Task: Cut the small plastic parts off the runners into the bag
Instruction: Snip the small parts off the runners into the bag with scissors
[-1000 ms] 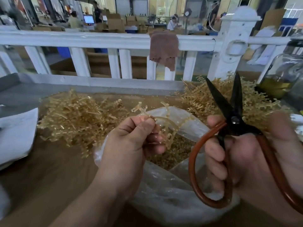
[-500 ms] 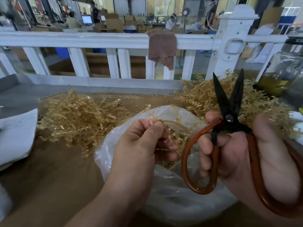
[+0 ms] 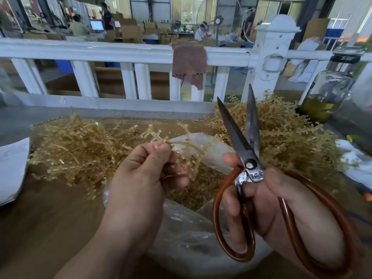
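Now the left hand pinches 1 amber runner just above the open plastic bag, which holds many small cut parts. At 3 o'clock from the runner, the right hand grips the scissors, blades a little apart. A glass jar at 2 o'clock holds yellow liquid.

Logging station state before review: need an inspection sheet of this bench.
Surface: brown table.
Job's things: runner over the open bag; cut parts inside; left pile and right pile of runners; scissors, blades open.
Clutter: paper at left; glass bottle at right.
Hands: left hand pinches the runner; right hand grips the scissors.
Cables: nothing seen.
Surroundings: white railing with a brown cloth; people beyond.
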